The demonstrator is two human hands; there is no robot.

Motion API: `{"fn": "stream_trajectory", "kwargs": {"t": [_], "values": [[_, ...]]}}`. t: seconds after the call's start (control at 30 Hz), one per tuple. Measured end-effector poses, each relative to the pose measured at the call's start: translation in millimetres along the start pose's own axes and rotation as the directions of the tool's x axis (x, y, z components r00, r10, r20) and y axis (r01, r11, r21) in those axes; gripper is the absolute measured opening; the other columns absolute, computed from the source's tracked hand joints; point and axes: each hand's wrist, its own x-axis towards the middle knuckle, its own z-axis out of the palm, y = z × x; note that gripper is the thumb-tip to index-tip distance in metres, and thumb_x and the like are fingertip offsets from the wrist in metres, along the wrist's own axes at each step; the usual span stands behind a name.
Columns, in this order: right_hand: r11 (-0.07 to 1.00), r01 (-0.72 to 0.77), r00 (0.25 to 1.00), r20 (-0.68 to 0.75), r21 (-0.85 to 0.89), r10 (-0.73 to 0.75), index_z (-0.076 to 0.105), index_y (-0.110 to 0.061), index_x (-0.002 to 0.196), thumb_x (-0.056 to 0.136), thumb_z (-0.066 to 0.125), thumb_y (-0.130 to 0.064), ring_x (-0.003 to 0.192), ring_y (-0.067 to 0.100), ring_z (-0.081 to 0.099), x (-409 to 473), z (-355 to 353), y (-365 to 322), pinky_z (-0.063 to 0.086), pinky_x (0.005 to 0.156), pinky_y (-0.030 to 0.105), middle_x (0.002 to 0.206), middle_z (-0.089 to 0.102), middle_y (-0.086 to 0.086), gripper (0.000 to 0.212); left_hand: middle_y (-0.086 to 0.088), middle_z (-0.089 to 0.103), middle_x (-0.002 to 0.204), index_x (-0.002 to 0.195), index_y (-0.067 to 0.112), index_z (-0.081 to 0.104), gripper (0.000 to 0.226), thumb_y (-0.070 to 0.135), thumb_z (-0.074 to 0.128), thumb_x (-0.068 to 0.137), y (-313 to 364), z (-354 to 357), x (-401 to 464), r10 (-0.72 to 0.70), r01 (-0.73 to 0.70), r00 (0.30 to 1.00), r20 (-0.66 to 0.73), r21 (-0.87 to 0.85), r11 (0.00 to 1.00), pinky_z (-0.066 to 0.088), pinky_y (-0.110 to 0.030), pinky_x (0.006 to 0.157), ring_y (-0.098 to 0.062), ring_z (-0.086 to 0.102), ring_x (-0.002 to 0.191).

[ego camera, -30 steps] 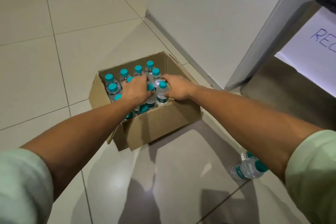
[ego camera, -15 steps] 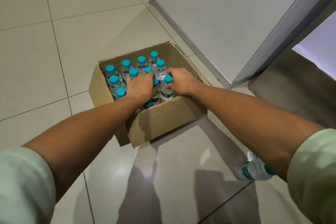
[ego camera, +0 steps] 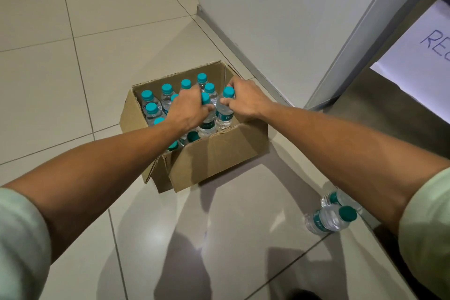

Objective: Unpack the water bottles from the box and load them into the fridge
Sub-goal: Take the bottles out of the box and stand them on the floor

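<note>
- My left hand (ego camera: 188, 111) is curled round the neck of one water bottle (ego camera: 207, 119), just under its teal cap, with the bottle standing higher than its neighbours in the box (ego camera: 219, 156).
- My right hand (ego camera: 244, 100) pinches a second bottle (ego camera: 225, 111) below its cap, thumb on the near side, fingers round the far side.
- The other bottles stand packed upright in the box on the tiled floor (ego camera: 73, 80); two loose bottles (ego camera: 328, 220) lie on their sides near my right forearm.
- Risk, as I judge it: a grip this high on a smooth neck could slip, dropping a bottle back onto the caps below.
- Tightly packed neighbours may drag up or topple as these come out.
- The box is light cardboard; a crooked pull could tip or slide it.
- Turning toward the fridge (ego camera: 365, 31), I might kick the loose bottles.
</note>
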Motion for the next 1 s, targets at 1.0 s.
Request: {"fn": "stream_trajectory", "kwargs": {"t": [1.0], "values": [[0.976, -0.189, 0.97, -0.174, -0.109, 0.169, 0.05, -0.02, 0.106, 0.092, 0.064, -0.047, 0.082, 0.016, 0.057, -142.2, -136.4, 112.2, 0.037, 0.058, 0.022, 0.098, 0.059, 0.0, 0.033, -0.004, 0.066, 0.11, 0.12, 0.014, 0.055, 0.051, 0.053, 0.062, 0.088, 171.7, 43.0, -63.6, 0.48, -0.457, 0.877, 0.034, -0.25, 0.853, 0.048, -0.026, 0.075, -0.012, 0.057, 0.09]]}}
